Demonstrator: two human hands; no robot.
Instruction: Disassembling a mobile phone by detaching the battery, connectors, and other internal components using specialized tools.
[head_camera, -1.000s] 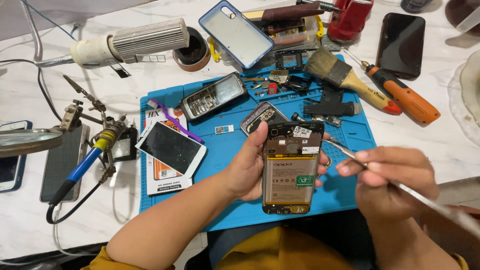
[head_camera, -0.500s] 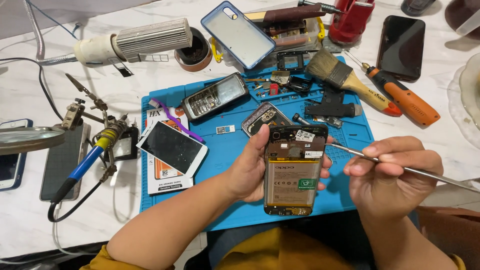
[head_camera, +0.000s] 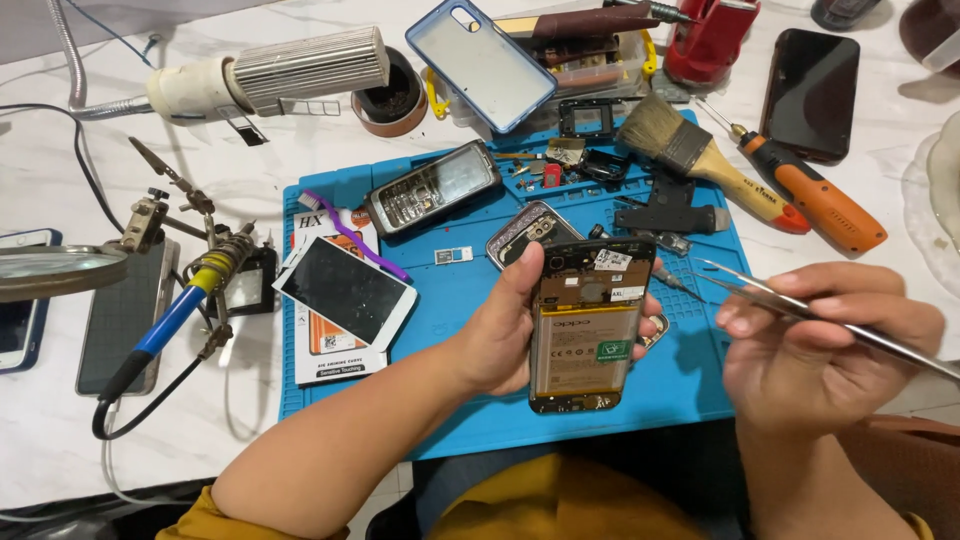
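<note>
**Opened phone in left hand, tweezers in right, over blue mat**

While the left hand (head_camera: 500, 335) grips the opened phone (head_camera: 585, 325) from its left edge, thumb on the near side and fingertips showing past the right edge, the phone stands nearly upright over the blue mat (head_camera: 470, 300), back cover off, battery and boards facing the camera. The right hand (head_camera: 815, 340) is closed around metal tweezers (head_camera: 790, 305), pinched between thumb and forefinger; the tips point left toward the phone's upper right corner but stay just apart from it. The two hands are near each other, not touching.

On the mat, left of the held phone: a white phone (head_camera: 345, 290) lying screen up on a printed card, with a purple plastic tool (head_camera: 355, 235) just above it. An old keypad phone (head_camera: 432, 187) lies tilted further back. A small phone frame (head_camera: 530, 228) sits right behind the held phone. Loose small parts lie scattered along the mat's far edge.

Off the mat: a paintbrush (head_camera: 700, 155) and an orange screwdriver (head_camera: 810, 195) to the right, touching or nearly so. A black phone (head_camera: 810, 95) lies face up at far right. A clear phone case (head_camera: 480, 60) leans at the back. A soldering iron (head_camera: 175, 310) with blue handle rests at left beside a magnifying glass (head_camera: 55, 270).
</note>
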